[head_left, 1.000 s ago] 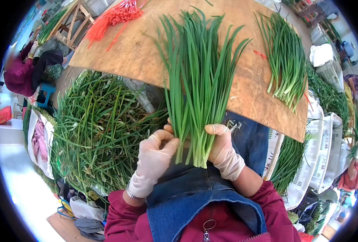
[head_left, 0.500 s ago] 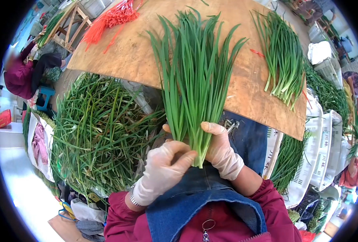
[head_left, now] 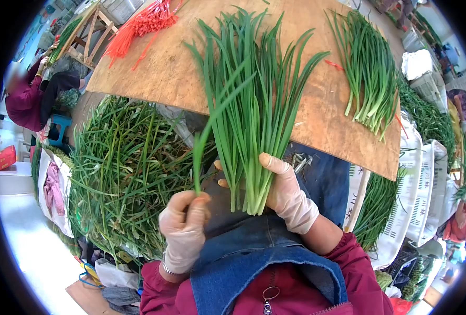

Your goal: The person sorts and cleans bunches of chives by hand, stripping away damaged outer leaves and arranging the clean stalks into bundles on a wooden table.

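White-gloved R hand (head_left: 292, 198) is clamped round lower end of thick bundle of long flat green leaves w/ pale stems (head_left: 254, 136), approx. mid-view, tips over brown wooden board (head_left: 165, 68). White-gloved L hand (head_left: 183, 226) is pinched tight, thumb to fingers, on single long green leaf (head_left: 198, 160), just L of bundle. 2nd green pale-stemmed bunch (head_left: 369, 79) lies on R side of board.

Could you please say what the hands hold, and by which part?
Left hand: a stalk, by its lower end; right hand: a green bunch, near its base.
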`<action>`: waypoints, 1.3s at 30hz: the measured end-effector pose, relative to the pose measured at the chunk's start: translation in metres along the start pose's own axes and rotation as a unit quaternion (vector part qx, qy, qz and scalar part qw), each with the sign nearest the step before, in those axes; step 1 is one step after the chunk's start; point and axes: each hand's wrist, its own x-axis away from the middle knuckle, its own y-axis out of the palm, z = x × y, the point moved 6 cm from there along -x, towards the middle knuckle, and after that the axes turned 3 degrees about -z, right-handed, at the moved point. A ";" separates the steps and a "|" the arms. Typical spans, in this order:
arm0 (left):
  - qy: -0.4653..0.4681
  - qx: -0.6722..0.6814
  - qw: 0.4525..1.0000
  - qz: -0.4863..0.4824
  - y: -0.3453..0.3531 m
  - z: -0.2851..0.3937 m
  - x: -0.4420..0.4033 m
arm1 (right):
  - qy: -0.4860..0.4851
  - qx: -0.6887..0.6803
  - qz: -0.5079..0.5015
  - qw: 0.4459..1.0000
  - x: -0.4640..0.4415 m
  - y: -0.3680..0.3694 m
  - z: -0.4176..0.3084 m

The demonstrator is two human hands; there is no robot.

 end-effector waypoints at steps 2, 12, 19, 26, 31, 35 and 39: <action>-0.030 0.042 0.998 0.038 -0.011 -0.011 0.004 | -0.009 0.003 0.000 1.000 -0.001 0.001 -0.001; -0.058 0.101 0.991 -0.073 0.033 -0.009 -0.004 | 0.004 -0.009 -0.010 1.000 0.001 -0.007 0.002; 0.218 -0.225 0.940 -0.132 0.066 0.016 -0.010 | -0.043 0.078 0.060 0.994 0.006 0.001 -0.009; -0.003 -0.023 0.999 -0.041 0.020 -0.012 -0.049 | -0.025 0.109 0.090 0.990 0.016 0.004 -0.013; -0.198 0.114 0.943 -0.241 0.047 0.024 -0.054 | -0.009 0.163 0.028 0.986 0.022 0.025 0.008; -0.170 0.070 0.961 -0.207 0.056 0.029 -0.057 | 0.066 0.129 -0.030 0.989 0.021 0.026 0.028; -0.267 0.066 0.932 -0.238 0.066 -0.008 -0.063 | 0.132 0.040 -0.004 0.991 0.019 -0.006 0.046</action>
